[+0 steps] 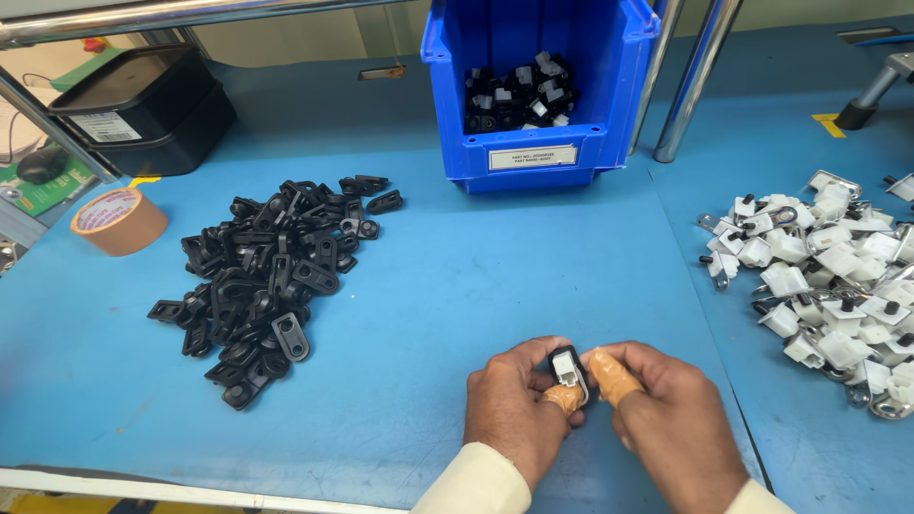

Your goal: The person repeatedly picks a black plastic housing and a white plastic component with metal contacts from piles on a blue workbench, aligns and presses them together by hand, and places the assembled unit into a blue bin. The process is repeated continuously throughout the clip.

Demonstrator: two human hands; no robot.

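Black brackets (271,276) heaped left of both hands (590,414).

The white parts pile (838,276) runs off the picture's right edge.

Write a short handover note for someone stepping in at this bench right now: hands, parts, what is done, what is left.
Left hand and right hand: both pinch one small black-and-white part between them, over the blue table.
Loose black pieces: heaped on the left.
White pieces: heaped on the right.
Done: black-and-white parts lie in the blue bin at the back.
Left: both heaps remain large.
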